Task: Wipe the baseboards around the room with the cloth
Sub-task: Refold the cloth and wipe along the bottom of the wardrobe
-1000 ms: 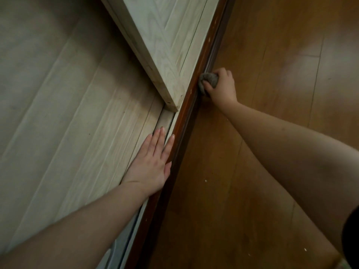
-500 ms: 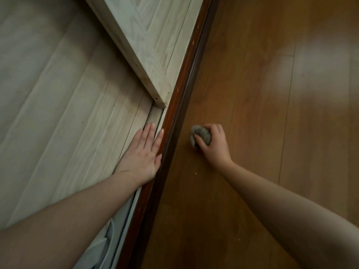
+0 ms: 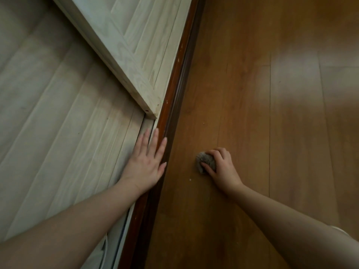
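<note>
A dark reddish-brown baseboard (image 3: 174,90) runs diagonally from top centre to the bottom, between pale wood panelling and the brown floor. My left hand (image 3: 144,164) lies flat with straight fingers on the panelling, its fingertips over the baseboard's top edge. My right hand (image 3: 221,169) grips a balled-up grey cloth (image 3: 205,162) on the floor, a little to the right of the baseboard and apart from it.
A pale wooden door or panel (image 3: 134,55) stands out from the wall, its lower corner meeting the baseboard above my left hand. Brown wooden floor (image 3: 272,113) spreads to the right, with a few small white specks near the cloth.
My right hand has drawn the cloth back along and away from the baseboard, toward me, onto the floor. My left hand has stayed flat on the panelling.
</note>
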`<state>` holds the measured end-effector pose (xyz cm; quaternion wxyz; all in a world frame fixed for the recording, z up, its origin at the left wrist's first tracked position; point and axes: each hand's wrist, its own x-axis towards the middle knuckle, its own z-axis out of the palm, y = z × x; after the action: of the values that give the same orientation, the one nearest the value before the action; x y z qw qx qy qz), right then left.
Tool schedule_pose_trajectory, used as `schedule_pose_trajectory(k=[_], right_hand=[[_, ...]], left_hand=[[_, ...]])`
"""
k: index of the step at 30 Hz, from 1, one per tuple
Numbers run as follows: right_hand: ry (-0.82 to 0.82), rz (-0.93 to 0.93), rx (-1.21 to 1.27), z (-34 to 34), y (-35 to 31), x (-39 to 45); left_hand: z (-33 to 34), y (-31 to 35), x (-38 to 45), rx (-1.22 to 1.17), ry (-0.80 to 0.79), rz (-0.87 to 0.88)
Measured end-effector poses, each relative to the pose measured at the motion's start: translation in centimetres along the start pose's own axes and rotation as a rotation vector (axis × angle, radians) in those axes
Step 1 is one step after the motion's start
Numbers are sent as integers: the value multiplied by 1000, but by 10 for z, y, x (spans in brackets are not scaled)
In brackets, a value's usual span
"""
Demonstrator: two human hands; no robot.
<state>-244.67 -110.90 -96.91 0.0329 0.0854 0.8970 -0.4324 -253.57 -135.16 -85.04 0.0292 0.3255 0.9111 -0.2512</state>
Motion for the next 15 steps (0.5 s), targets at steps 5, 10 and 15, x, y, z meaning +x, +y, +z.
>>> schedule_pose_trajectory(k=[5,10,15], right_hand=[[37,-43,-21,-4,0,9],[41,-83,-49,-19,4,43],[35,-139,-137,-37,9,116]], left_hand=[[-7,7,55,27,145,177],[0,-15,93,28,127,89],[8,-16,97,-164,194,223]])
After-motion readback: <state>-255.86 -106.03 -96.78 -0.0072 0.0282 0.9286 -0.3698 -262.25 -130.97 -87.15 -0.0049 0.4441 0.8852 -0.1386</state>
